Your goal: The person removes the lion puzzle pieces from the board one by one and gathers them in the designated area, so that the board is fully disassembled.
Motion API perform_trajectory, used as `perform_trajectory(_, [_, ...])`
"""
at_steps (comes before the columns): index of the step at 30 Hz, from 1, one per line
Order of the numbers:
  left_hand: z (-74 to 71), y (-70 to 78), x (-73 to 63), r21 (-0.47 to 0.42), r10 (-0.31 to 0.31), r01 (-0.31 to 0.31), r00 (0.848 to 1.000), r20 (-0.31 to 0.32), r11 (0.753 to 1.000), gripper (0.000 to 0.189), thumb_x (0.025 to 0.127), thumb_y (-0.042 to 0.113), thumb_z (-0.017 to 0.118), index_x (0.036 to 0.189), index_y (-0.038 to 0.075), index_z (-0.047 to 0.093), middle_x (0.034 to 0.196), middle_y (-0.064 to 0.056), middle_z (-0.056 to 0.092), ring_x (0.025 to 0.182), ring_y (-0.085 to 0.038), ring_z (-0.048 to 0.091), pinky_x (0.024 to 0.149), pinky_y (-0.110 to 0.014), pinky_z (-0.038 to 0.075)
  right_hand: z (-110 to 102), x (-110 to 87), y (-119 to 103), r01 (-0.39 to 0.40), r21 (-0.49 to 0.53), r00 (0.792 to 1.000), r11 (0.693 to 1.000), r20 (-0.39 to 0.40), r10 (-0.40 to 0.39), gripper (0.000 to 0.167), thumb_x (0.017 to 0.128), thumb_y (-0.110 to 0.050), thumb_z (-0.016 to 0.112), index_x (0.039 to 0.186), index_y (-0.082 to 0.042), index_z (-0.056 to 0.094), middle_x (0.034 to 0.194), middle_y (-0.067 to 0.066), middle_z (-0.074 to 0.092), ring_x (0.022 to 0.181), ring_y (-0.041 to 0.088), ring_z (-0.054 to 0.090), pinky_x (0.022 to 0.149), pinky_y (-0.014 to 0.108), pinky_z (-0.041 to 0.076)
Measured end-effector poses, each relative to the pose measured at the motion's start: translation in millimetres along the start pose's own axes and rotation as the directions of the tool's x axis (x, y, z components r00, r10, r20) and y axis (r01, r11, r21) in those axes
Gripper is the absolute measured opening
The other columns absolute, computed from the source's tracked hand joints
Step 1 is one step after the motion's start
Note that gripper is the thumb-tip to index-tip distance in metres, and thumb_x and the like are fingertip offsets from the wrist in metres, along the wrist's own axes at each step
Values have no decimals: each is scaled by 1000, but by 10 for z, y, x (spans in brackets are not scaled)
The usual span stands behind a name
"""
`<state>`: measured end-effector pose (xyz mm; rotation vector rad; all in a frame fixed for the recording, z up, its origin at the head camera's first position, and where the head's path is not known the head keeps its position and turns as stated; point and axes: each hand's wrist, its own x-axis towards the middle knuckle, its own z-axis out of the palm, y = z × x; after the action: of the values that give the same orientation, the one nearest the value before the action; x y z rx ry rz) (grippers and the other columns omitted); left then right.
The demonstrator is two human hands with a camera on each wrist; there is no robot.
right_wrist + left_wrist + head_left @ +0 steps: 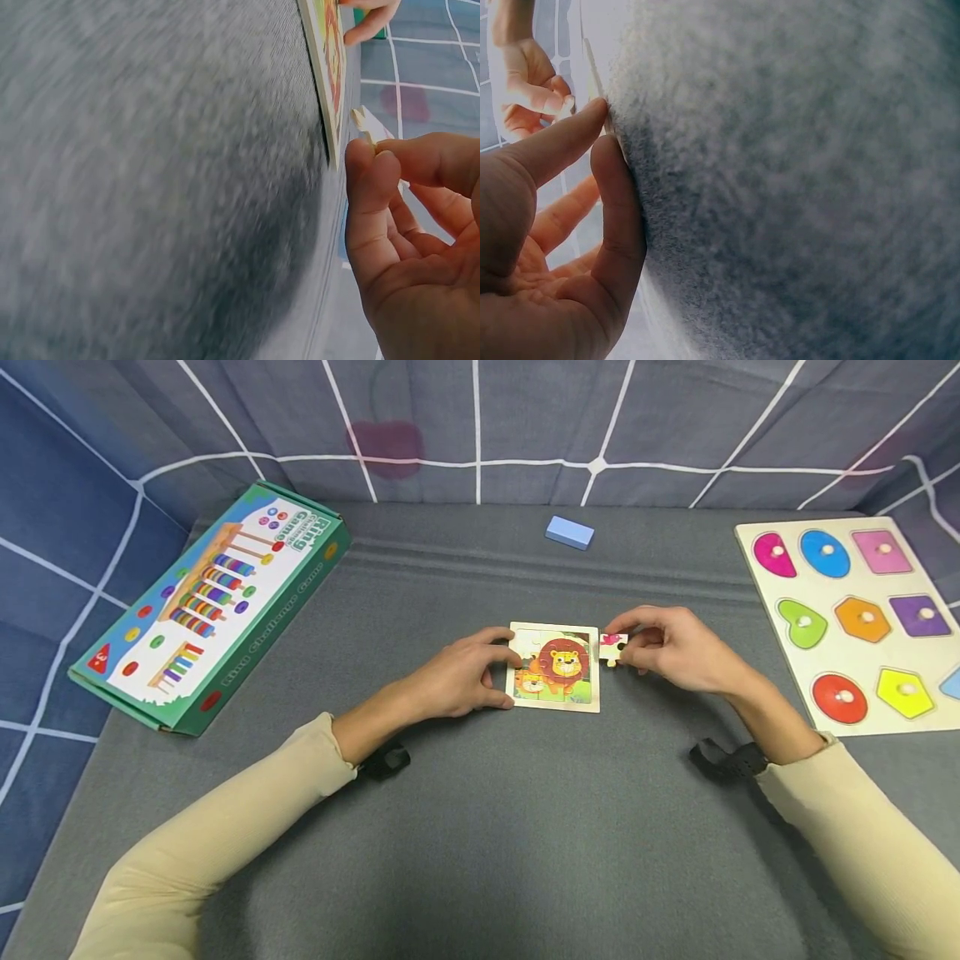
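A small wooden jigsaw puzzle (562, 667) with a lion and a cub lies on the grey table cloth, a pale area showing at its upper left. My left hand (467, 675) holds its left edge, thumb at the lower left corner and fingers along the side and upper corner. Just beyond the right edge, my right hand (670, 649) pinches a loose puzzle piece (611, 647), white with a pink patch, between thumb and fingers. The right wrist view shows the piece (369, 124) close beside the puzzle, its lower part hidden behind the fingertips.
A green Ring Challenge Game box (217, 610) lies at the left. At the right is a wooden shape board (806, 589) with coloured knobbed shapes. A blue block (570, 532) sits toward the back, before a hanging checked cloth (525, 427).
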<state>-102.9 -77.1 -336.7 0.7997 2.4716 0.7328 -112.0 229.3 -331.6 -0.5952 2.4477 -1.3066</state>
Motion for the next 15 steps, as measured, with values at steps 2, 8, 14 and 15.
perform_trajectory(2, [1, 1, -2, -4, 0, 0, 1000, -3, 1000, 49, 84, 25, 82, 128, 12, 65, 155, -11, 33, 75, -11, 56, 88, -36, 45, -25, -21, 31, -10, -10, 1000, 1000, -4, 10, 27, 88, 9, 62, 115, 5, 65, 89, 15, 68, 71, 17, 63, 58, 24, 52])
perform_trajectory(8, [5, 1, -14, -20, 3, -3, 1000, -9, 1000, 50, 84, 25, 82, 129, 11, 65, 156, -13, 31, 76, -12, 56, 88, -36, 45, -83, -72, 115, -16, -82, 1000, 997, -26, 14, 27, 87, 12, 61, 114, 7, 64, 89, 15, 67, 69, 12, 60, 57, 20, 49])
perform_trajectory(14, [10, -1, -10, -23, 7, -7, 1000, -9, 1000, 50, 84, 25, 82, 129, 10, 65, 156, -14, 30, 75, -12, 56, 89, -36, 44, -72, -74, 140, -15, -239, 997, 971, -77, -4, 29, 83, 10, 66, 111, 6, 65, 85, 11, 65, 70, 11, 54, 58, 18, 40])
perform_trajectory(15, [10, -2, -8, -22, 8, -8, 1000, -9, 1000, 50, 84, 25, 82, 129, 10, 65, 156, -14, 30, 75, -12, 56, 88, -36, 45, -69, -75, 135, -15, -261, 996, 965, -84, -7, 29, 82, 10, 67, 111, 5, 66, 85, 11, 65, 71, 12, 54, 59, 19, 39])
